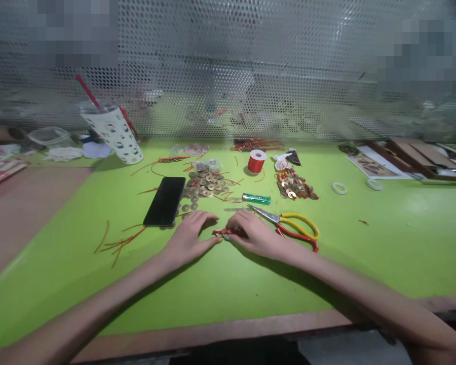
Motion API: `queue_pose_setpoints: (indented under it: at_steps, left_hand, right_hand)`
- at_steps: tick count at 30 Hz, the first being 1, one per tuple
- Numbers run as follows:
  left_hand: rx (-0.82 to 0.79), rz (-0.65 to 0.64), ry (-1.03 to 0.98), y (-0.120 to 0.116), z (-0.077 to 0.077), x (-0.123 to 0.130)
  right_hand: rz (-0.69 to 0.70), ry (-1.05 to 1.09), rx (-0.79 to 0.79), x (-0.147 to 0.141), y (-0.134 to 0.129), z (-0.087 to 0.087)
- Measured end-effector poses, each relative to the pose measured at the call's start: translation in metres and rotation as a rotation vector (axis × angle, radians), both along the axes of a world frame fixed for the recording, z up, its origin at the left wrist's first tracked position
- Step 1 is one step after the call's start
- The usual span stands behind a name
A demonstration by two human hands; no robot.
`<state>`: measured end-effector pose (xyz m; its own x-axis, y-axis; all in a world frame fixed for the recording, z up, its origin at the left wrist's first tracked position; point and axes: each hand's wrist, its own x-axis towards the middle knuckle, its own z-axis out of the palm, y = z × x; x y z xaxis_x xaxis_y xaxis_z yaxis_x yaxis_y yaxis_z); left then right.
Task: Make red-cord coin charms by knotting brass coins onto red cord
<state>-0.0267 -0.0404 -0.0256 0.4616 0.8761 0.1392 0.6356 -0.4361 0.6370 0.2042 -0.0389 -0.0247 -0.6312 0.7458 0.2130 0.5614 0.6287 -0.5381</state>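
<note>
Low over the green tabletop (pixel 228 284), my right hand (pixel 256 235) has its fingers closed around a red knotted cord (pixel 222 231). Only the cord's left end shows; the rest is under the fingers. My left hand (pixel 192 234) is just left of it, thumb and forefinger apart, with the thumb tip close to the cord's end. Beyond the hands lies a pile of round coins (pixel 209 183) with holes. Scissors (pixel 298 225) with one yellow and one red handle rest beside my right hand. Behind them is a green lighter-like tube (pixel 256 198).
A black phone (pixel 165 202) lies left of the coins, near loose red cords (pixel 123 243). Farther back are a red thread spool (pixel 257 161) and a bundle of corded coins (pixel 294 184). A patterned cup (pixel 114 133) leans left before a perforated metal screen (pixel 228 76). White rings (pixel 339 188) lie right.
</note>
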Motion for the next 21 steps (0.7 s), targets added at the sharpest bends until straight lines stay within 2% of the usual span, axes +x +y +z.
queue_pose_setpoints:
  at_steps: [8, 14, 19, 21]
  left_hand:
    - [0.024, -0.115, -0.044, 0.005, -0.001, 0.000]
    - [-0.028, -0.089, -0.098, 0.004, -0.001, 0.004]
    - [-0.191, -0.065, -0.229, -0.005, 0.005, 0.010]
    - [-0.255, -0.018, -0.310, -0.008, 0.008, 0.011]
  right_hand:
    - [-0.048, 0.041, 0.006, 0.003, -0.007, -0.008]
    - [-0.097, 0.105, 0.041, 0.004, -0.012, -0.011]
    - [-0.123, 0.141, -0.016, 0.001, -0.015, -0.009]
    - [-0.143, 0.190, -0.071, 0.000, -0.017, -0.008]
